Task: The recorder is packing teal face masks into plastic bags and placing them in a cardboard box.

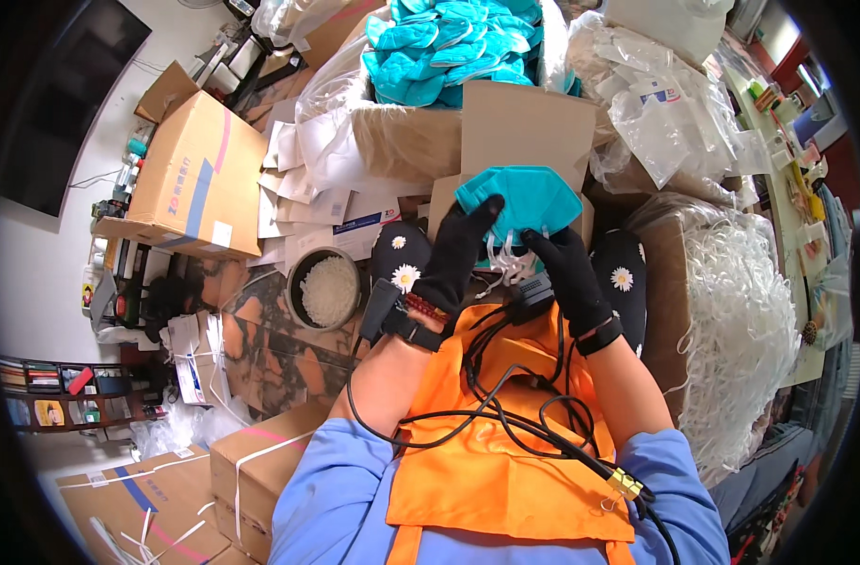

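A teal folded face mask (522,193) is held up in front of me, above my lap. My left hand (463,245), in a black glove, is closed on its lower left side, thumb lying over the front. At the lower right edge, the black-gloved fingers of my right hand (569,273) pinch the mask. White ear straps (505,259) dangle below it between my hands. Whether more than one mask is in the grip, I cannot tell. Behind the mask stands an open cardboard box (524,122), its flap raised.
Beyond is a plastic-lined carton heaped with teal masks (449,56). A carton of white straps (731,320) stands at my right. On the left are a bowl (294,299) of small white pieces, flat white packets (289,198) and large cartons (190,174). Black cables (496,410) cross my orange apron.
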`<action>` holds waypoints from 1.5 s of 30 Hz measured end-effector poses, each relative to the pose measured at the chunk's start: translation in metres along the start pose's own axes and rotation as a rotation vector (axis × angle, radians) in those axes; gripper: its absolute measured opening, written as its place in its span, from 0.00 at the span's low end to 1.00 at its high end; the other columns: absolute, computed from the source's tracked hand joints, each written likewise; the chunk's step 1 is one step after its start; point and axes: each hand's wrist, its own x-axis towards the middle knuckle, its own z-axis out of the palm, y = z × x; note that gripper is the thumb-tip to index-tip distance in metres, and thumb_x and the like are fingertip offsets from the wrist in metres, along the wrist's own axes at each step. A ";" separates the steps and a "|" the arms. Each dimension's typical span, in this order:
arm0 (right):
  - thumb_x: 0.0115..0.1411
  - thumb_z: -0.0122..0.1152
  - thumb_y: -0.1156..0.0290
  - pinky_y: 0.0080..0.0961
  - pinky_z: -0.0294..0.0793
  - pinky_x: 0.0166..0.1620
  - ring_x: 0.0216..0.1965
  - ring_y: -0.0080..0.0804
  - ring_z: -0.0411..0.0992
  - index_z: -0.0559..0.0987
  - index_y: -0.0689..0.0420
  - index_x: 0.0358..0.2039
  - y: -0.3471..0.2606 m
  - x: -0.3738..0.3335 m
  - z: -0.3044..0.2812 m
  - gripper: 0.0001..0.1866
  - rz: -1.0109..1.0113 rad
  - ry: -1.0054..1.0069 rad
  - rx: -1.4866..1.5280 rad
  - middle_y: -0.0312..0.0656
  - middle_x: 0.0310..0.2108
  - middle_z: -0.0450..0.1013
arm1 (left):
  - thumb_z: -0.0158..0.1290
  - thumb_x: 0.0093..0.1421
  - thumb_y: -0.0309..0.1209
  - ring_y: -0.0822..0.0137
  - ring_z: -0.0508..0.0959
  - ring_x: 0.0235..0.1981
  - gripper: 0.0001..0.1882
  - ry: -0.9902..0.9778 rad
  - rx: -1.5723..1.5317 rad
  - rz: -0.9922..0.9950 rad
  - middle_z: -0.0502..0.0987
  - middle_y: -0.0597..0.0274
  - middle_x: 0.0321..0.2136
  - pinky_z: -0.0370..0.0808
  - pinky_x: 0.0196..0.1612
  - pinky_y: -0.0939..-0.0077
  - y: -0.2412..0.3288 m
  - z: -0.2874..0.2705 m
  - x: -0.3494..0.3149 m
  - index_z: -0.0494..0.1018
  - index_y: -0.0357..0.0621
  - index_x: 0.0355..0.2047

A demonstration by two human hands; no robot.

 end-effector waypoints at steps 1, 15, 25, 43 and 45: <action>0.58 0.61 0.67 0.21 0.70 0.42 0.36 0.21 0.72 0.75 0.60 0.45 0.002 0.002 -0.001 0.16 0.018 -0.035 -0.036 0.34 0.36 0.75 | 0.56 0.60 0.37 0.71 0.77 0.36 0.15 -0.034 0.114 0.055 0.79 0.63 0.35 0.72 0.43 0.75 -0.004 -0.002 0.001 0.75 0.41 0.43; 0.65 0.51 0.61 0.16 0.61 0.23 0.20 0.18 0.64 0.76 0.55 0.34 -0.034 -0.031 -0.014 0.12 0.314 -0.086 0.179 0.29 0.21 0.67 | 0.48 0.62 0.29 0.48 0.77 0.35 0.10 -0.073 1.082 0.652 0.76 0.46 0.36 0.75 0.37 0.61 -0.040 -0.007 -0.011 0.73 0.41 0.42; 0.63 0.49 0.73 0.15 0.66 0.32 0.29 0.19 0.65 0.73 0.61 0.43 -0.036 -0.026 -0.031 0.10 0.018 -0.092 0.266 0.32 0.29 0.66 | 0.48 0.60 0.26 0.47 0.75 0.32 0.15 0.094 1.173 0.855 0.74 0.45 0.32 0.70 0.32 0.57 -0.069 0.023 -0.044 0.70 0.39 0.48; 0.62 0.57 0.63 0.14 0.63 0.26 0.23 0.14 0.65 0.79 0.63 0.34 -0.045 -0.044 -0.009 0.14 -0.021 0.056 -0.243 0.29 0.23 0.72 | 0.50 0.64 0.42 0.78 0.72 0.19 0.15 -0.171 -0.053 -0.043 0.77 0.69 0.29 0.67 0.22 0.84 -0.023 0.040 -0.057 0.73 0.45 0.42; 0.62 0.57 0.62 0.16 0.65 0.28 0.24 0.15 0.67 0.80 0.63 0.35 -0.039 -0.043 -0.017 0.15 0.017 -0.014 -0.342 0.30 0.24 0.74 | 0.51 0.64 0.41 0.75 0.74 0.22 0.14 -0.153 0.303 0.061 0.77 0.67 0.29 0.69 0.25 0.82 -0.034 0.033 -0.047 0.72 0.43 0.41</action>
